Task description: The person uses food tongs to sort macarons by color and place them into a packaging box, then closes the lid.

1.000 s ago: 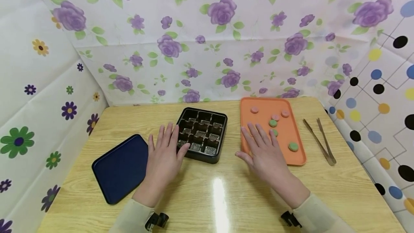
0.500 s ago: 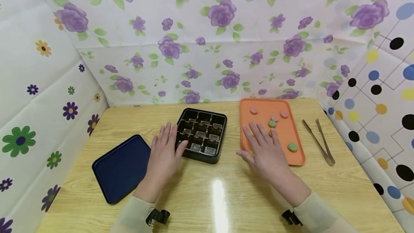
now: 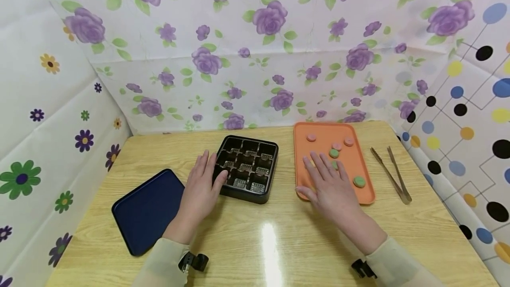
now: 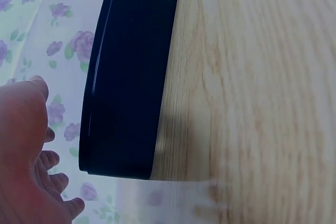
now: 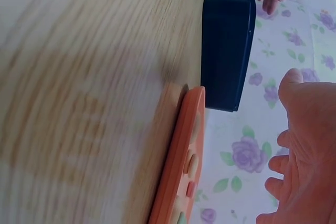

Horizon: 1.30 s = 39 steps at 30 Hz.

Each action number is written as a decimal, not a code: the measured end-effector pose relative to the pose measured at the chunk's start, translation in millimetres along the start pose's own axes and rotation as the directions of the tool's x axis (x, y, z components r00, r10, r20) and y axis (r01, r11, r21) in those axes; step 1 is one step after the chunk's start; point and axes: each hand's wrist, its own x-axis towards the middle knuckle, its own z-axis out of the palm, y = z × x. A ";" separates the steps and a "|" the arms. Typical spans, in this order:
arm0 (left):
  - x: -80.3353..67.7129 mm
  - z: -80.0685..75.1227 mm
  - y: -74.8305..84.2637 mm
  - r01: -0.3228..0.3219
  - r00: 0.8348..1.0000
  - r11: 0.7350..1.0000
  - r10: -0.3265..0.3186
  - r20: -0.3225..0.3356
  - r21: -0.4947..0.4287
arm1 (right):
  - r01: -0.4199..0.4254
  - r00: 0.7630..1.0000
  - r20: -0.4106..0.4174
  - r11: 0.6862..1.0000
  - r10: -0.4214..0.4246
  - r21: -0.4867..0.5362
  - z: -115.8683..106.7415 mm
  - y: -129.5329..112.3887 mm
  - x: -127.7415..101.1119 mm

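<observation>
My left hand (image 3: 198, 194) hovers with fingers extended at the left side of a black box (image 3: 246, 168) divided into square compartments. In the left wrist view the fingers (image 4: 46, 182) appear above and apart from the box's dark side wall (image 4: 128, 77). My right hand (image 3: 334, 194) is held over the near left part of an orange tray (image 3: 354, 156), fingers spread, gripping nothing. Several small round macaron-like pieces lie on that tray, among them a pink one (image 3: 311, 137) and a green one (image 3: 359, 181). Part of the tray is hidden under the right hand.
A dark blue flat tray or lid (image 3: 147, 211) lies at the left, partly behind the left forearm. Metal tongs (image 3: 392, 176) rest spread on the wooden table (image 3: 239, 247), right of the orange tray. Patterned cloth walls (image 3: 239, 79) enclose the back and sides.
My left hand has drifted slightly left and my right hand slightly right, both with fingers still extended. The whole head view has shifted a little. The objects stay in place on the table.
</observation>
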 end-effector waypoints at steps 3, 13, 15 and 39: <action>3.5 1.5 -3.1 0.007 1.000 1.000 -0.007 0.009 -0.016 | -0.008 1.000 0.001 1.000 0.008 -0.007 0.0 3.0 -1.1; 11.8 2.4 -11.8 0.029 0.999 0.997 -0.027 0.032 -0.069 | -0.027 1.000 0.001 0.999 0.027 -0.032 -1.4 11.8 -0.5; 13.5 2.0 -12.1 0.046 0.998 0.995 -0.041 0.049 -0.092 | -0.032 0.999 0.000 0.999 0.032 -0.025 -2.0 14.4 -0.2; 37.1 17.3 -29.1 0.112 0.991 0.940 -0.080 0.110 -0.321 | -0.049 0.998 -0.041 0.999 0.049 -0.014 -6.7 48.0 -7.1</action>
